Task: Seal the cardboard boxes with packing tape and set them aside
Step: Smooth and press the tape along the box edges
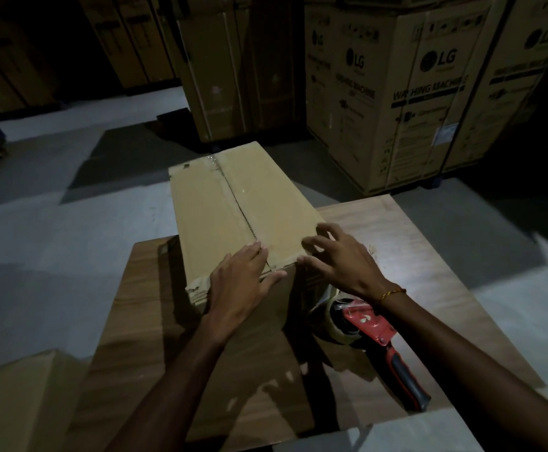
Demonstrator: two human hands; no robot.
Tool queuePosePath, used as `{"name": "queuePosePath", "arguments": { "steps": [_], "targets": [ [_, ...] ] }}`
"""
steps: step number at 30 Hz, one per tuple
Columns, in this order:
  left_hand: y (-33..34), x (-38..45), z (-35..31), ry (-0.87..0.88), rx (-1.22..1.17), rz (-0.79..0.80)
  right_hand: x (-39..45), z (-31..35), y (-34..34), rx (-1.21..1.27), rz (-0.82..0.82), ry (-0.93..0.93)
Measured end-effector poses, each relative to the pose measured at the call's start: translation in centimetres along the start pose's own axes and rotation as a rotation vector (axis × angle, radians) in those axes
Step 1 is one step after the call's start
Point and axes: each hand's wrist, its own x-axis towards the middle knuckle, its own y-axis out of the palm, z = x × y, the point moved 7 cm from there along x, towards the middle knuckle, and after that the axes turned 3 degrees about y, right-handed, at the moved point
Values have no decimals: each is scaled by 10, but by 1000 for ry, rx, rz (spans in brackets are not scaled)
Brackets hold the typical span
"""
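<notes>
Left of the wooden table [155, 353] and lower in view, a corner of another cardboard box [15, 399] shows, with a strip of shiny tape on its top. On the table stands the long cardboard box [233, 203], its two top flaps closed along a centre seam that runs away from the person; its far end reaches past the table's far edge, and clear tape glints on the seam at that end. The left hand [243, 278] lies flat on the near end of the box, fingers straight and together on the left flap beside the seam, thumb down over the near edge. The right hand [334, 256] rests on the right flap at the box's near right corner, fingers spread and bent, fingertips on the cardboard, gripping nothing. Just right of the box, on the table under the right wrist, lies a red tape dispenser [373, 327], its dark handle pointing toward the person. Beyond the table stand large printed cartons [429, 93].
</notes>
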Motion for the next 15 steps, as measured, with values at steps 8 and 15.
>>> {"name": "queuePosePath", "arguments": {
  "steps": [8, 15],
  "targets": [
    [-18, -4, 19, 71, -230, -11, 7, 54, 4, -229, -10, -251],
    [-2, 29, 67, -1, -314, -70, 34, 85, 37, -74, 96, -347]
  ]
}}
